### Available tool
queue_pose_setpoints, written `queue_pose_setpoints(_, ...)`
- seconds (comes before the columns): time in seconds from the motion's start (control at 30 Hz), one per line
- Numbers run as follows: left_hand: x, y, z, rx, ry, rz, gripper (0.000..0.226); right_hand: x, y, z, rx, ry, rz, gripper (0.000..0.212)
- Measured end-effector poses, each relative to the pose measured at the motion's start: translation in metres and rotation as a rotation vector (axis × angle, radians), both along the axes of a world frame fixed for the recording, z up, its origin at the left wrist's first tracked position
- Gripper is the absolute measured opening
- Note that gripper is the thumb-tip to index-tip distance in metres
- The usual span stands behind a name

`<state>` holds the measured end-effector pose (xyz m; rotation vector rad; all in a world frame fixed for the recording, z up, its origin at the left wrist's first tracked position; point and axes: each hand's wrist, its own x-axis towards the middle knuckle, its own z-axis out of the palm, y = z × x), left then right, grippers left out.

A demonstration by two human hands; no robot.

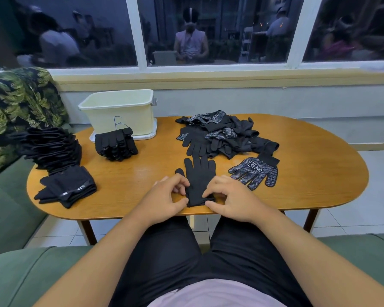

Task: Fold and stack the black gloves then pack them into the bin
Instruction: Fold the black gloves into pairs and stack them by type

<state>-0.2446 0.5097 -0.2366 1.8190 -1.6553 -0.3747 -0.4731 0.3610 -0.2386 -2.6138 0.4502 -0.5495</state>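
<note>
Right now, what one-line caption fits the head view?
Left hand and right hand pinch the cuff of a black glove laid flat on the table, loose pile and bin beyond.

black glove (200, 180) cuff was partly under left hand (164, 196), right hand (230, 199) | dotted glove (256, 171) logo was unreadable

I see an oval wooden table (308, 173) on dark legs over a pale tiled floor (353, 222). A green sofa (9, 207) runs along the left and near sides, with a leaf-patterned cushion (20, 96) at its far left. Beyond the table, a white-framed window (231, 29) reflects the room.
</note>
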Motion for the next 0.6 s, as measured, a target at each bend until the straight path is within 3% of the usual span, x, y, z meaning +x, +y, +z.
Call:
queue_pose_setpoints(0.3, -0.0008, -0.0001, -0.0011, -0.011, -0.038, -0.005, 0.033, 0.0045, 0.0004, -0.0001, 0.185, -0.154, -0.089, 0.011)
queue_pose_setpoints(0.43, -0.0007, -0.0015, -0.0002, -0.032, -0.094, -0.025, 0.025, 0.0038, 0.0053, -0.0022, 0.059, -0.064, -0.068, 0.016)
queue_pose_setpoints(0.6, 0.0008, -0.0025, -0.0024, -0.037, -0.081, -0.019, 0.019, 0.0096, -0.0001, 0.0061, 0.132, -0.075, -0.076, 0.026)
